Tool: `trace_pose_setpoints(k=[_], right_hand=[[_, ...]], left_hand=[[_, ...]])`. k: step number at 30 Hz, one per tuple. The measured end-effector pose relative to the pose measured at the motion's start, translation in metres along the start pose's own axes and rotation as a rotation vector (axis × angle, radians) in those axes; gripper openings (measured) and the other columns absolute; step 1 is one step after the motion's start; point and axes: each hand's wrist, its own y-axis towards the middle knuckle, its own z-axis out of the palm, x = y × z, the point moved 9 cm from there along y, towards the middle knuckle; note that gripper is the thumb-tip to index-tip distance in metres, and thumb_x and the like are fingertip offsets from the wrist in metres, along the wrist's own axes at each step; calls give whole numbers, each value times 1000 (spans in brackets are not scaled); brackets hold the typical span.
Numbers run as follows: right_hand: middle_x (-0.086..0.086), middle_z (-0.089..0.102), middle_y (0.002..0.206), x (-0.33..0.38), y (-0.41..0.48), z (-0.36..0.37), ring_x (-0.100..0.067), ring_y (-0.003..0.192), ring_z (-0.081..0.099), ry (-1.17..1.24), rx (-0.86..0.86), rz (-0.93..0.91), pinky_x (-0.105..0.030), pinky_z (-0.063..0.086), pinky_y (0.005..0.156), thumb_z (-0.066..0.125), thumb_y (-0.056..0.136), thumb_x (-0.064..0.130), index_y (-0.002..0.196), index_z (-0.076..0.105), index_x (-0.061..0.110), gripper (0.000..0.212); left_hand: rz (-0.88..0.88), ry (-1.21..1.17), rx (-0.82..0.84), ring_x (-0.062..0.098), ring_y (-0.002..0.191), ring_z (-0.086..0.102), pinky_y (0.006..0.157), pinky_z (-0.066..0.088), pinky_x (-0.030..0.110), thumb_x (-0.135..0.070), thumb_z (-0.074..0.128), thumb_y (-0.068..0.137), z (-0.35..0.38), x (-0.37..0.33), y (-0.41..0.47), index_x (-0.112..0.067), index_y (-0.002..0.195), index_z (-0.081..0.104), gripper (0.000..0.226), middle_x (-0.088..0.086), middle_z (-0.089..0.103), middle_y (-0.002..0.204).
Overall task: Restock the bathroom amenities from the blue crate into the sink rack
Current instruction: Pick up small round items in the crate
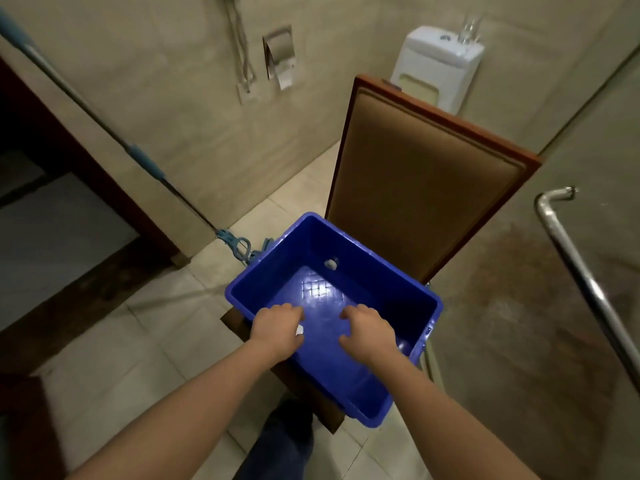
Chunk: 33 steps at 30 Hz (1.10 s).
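Note:
The blue crate [420, 296] rests on the seat of a wooden chair in front of me. Both my hands are inside it, palms down over the near half of its floor. My left hand [275, 332] has its fingers curled, with a small white item [300, 329] pinched between thumb and forefinger. My right hand [369, 332] hovers with fingers spread and bent, and nothing shows in it. A small pale item [331, 263] lies by the crate's far wall. Another small object [401, 346] sits near the right wall. The sink rack is out of view.
The chair's padded back [422, 188] rises behind the crate. A mop with a blue-handled pole [138, 155] leans along the left wall, its head beside the crate. A toilet cistern [440, 60] stands behind the chair, and a metal grab rail [581, 268] runs at the right.

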Motion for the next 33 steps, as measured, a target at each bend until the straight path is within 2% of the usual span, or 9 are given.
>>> trace_pose_setpoints(k=[9, 14, 20, 25, 28, 30, 33], right_hand=[[1, 50, 135, -12, 81, 71, -20, 123, 47, 98, 147, 169, -34, 49, 85, 56, 90, 23, 136, 49, 22, 46], [0, 50, 135, -21, 112, 111, -20, 123, 47, 141, 211, 235, -33, 48, 86, 55, 90, 22, 135, 49, 21, 45], [-1, 50, 136, -35, 139, 151, -21, 123, 47, 169, 263, 289, -34, 47, 85, 55, 91, 21, 136, 49, 21, 45], [-1, 51, 134, -46, 149, 173, -22, 125, 45, 202, 283, 336, -34, 45, 87, 56, 90, 20, 135, 51, 21, 45], [-1, 51, 132, -50, 152, 183, -21, 124, 45, 231, 282, 348, -31, 42, 79, 55, 90, 20, 134, 51, 21, 44], [0, 52, 131, -53, 155, 188, -21, 122, 46, 246, 280, 351, -29, 39, 74, 55, 90, 20, 133, 51, 21, 43], [0, 51, 131, -56, 159, 192, -21, 122, 46, 263, 273, 359, -29, 39, 76, 55, 89, 19, 131, 52, 21, 42]], left_hand=[[28, -19, 302, 21, 110, 57, 87, 48, 36, -43, 58, 91, 69, 46, 93, -25, 127, 52, 40, -1, 55, 126], [28, -40, 428, 21, 108, 57, 79, 44, 32, -39, 57, 92, 116, 50, 128, -25, 125, 52, 36, -2, 55, 125], [105, -14, 539, 24, 114, 54, 84, 42, 31, -31, 60, 91, 166, 47, 161, -28, 128, 52, 38, 1, 50, 127], [257, 89, 579, 24, 113, 52, 79, 40, 31, -23, 61, 91, 191, 40, 178, -30, 132, 51, 42, 3, 44, 128], [358, 193, 583, 24, 114, 49, 80, 41, 33, -18, 61, 90, 203, 33, 182, -28, 131, 52, 43, 3, 43, 129], [427, 254, 563, 23, 111, 50, 74, 39, 32, -16, 62, 89, 206, 29, 183, -25, 128, 53, 41, 2, 44, 126], [480, 296, 561, 23, 106, 52, 69, 39, 32, -15, 60, 90, 211, 27, 184, -22, 122, 55, 33, 3, 47, 121]])
